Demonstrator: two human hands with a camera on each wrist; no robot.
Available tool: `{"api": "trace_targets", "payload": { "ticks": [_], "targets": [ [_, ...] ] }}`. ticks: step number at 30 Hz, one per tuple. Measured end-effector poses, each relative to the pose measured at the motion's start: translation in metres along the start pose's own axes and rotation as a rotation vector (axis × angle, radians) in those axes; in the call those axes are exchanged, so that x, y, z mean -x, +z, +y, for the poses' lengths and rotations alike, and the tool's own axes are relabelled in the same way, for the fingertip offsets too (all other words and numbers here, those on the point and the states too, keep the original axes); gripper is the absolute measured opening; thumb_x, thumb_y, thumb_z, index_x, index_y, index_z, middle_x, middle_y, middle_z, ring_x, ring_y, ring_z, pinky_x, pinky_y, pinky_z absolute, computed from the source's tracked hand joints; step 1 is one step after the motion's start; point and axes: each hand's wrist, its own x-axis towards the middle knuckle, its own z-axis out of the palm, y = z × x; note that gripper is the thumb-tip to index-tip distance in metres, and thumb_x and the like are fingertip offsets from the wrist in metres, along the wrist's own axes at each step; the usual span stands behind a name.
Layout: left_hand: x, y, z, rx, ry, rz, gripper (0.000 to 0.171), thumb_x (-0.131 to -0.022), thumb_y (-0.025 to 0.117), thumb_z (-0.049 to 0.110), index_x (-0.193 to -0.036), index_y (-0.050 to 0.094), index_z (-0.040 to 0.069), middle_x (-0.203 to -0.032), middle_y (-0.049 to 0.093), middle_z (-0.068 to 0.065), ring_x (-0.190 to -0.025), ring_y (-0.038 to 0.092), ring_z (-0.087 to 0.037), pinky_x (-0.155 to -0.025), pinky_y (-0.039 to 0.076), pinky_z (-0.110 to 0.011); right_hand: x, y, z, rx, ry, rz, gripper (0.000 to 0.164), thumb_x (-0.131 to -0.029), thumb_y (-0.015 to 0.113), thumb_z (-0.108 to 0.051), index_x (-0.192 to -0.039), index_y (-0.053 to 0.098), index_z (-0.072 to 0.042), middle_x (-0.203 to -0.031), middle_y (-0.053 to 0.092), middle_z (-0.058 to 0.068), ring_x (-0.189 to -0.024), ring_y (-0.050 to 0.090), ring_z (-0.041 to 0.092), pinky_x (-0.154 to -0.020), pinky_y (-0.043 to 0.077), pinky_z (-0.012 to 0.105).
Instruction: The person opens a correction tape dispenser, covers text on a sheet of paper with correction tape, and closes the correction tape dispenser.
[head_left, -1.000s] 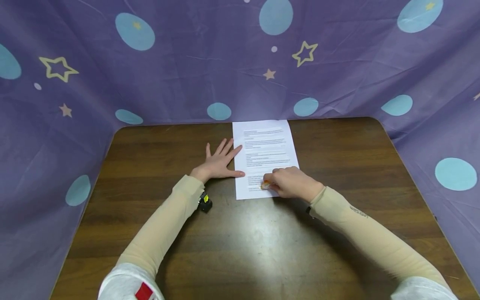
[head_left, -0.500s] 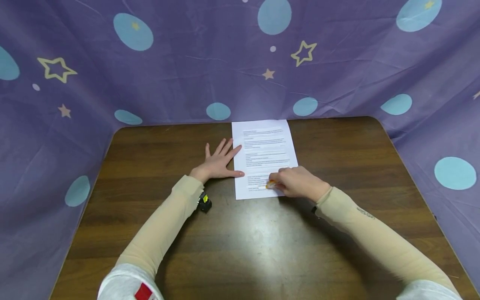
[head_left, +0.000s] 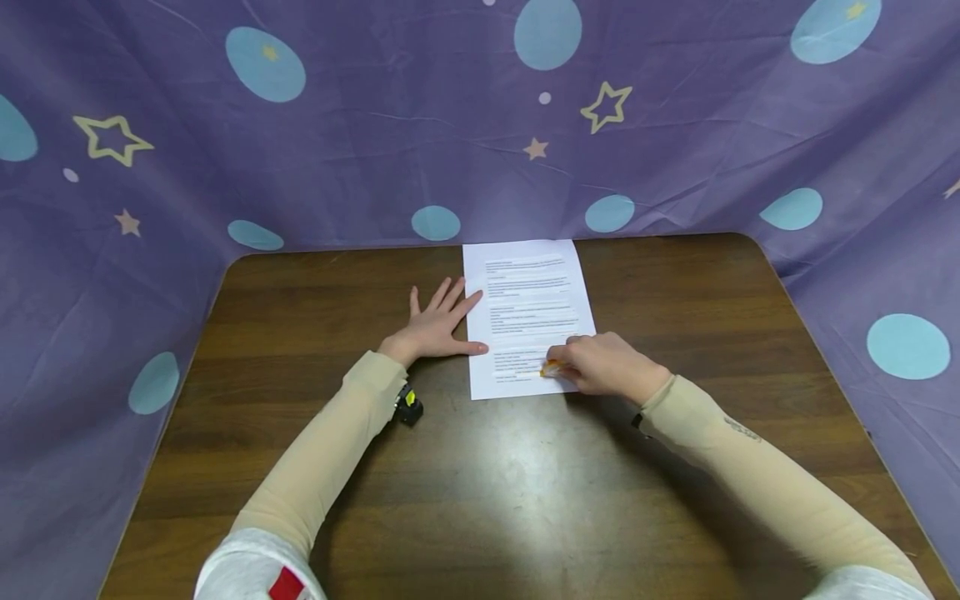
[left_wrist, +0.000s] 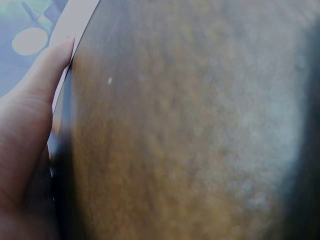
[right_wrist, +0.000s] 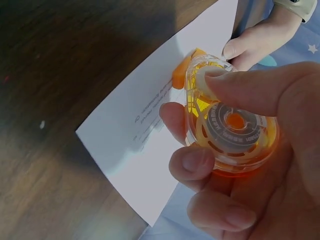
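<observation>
A printed sheet of paper lies at the far middle of the table. My left hand rests with fingers spread, its thumb and fingertips on the sheet's left edge. In the left wrist view the left thumb lies along the paper's edge. My right hand grips a translucent orange correction tape dispenser, thumb on its side and fingers curled beneath. The dispenser's orange tip is down at the printed lines near the sheet's lower right. In the head view most of the dispenser is hidden by the fingers.
The brown wooden table stretches around the sheet on both sides and in front. A purple curtain with stars and ovals hangs behind and at both sides. A small black wrist camera sits below the left wrist.
My right hand has moved steadily to the right along the lower lines of the sheet with the correction tape dispenser. The left hand and the paper have stayed in place.
</observation>
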Motion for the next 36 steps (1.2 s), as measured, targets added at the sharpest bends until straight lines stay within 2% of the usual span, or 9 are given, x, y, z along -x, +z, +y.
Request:
{"api": "trace_targets", "payload": {
  "ticks": [7,17,24,28,36],
  "targets": [
    [0.001,0.000,0.001,0.002,0.002,0.006,0.108,-0.088,0.061,0.077,-0.170,0.009,0.029,-0.176,-0.011,-0.004,-0.160,-0.018,-0.028,-0.114,-0.022,-0.071,0.005,0.000,0.004,-0.015,0.010,0.002,0.019,-0.091,0.072,-0.005,-0.107,0.073,-0.016,-0.078,0.063,0.000,-0.058,0.046,0.013,-0.049,0.042,0.033],
    [0.003,-0.002,0.003,-0.016,-0.006,0.001,0.107,-0.089,0.063,0.075,-0.170,0.009,0.029,-0.176,-0.010,-0.005,-0.160,-0.017,-0.029,-0.114,-0.020,-0.072,0.012,-0.004,0.008,-0.018,0.029,-0.005,0.017,-0.092,0.073,-0.006,-0.107,0.074,-0.015,-0.082,0.066,0.002,-0.059,0.049,0.013,-0.050,0.044,0.035],
    [0.000,0.001,-0.001,-0.011,-0.007,-0.003,0.110,-0.087,0.060,0.081,-0.169,0.006,0.031,-0.175,-0.014,-0.003,-0.159,-0.020,-0.026,-0.113,-0.023,-0.070,0.017,-0.005,0.012,-0.029,0.049,0.003,0.017,-0.091,0.073,-0.006,-0.105,0.075,-0.016,-0.078,0.064,0.001,-0.058,0.050,0.013,-0.049,0.045,0.036],
    [0.001,-0.001,0.000,-0.004,-0.010,-0.001,0.109,-0.087,0.062,0.079,-0.169,0.008,0.031,-0.175,-0.012,-0.003,-0.160,-0.018,-0.027,-0.114,-0.022,-0.070,0.020,-0.006,0.013,-0.034,0.054,0.007,0.016,-0.091,0.074,-0.005,-0.102,0.074,-0.017,-0.077,0.063,0.000,-0.059,0.051,0.013,-0.049,0.045,0.036],
    [0.003,-0.002,0.003,-0.019,-0.005,0.004,0.107,-0.088,0.063,0.076,-0.169,0.009,0.031,-0.176,-0.010,-0.003,-0.160,-0.016,-0.027,-0.114,-0.020,-0.071,0.025,-0.006,0.020,-0.039,0.083,-0.020,0.018,-0.092,0.073,-0.005,-0.107,0.075,-0.015,-0.084,0.068,0.001,-0.063,0.051,0.012,-0.052,0.044,0.033]
  ]
}}
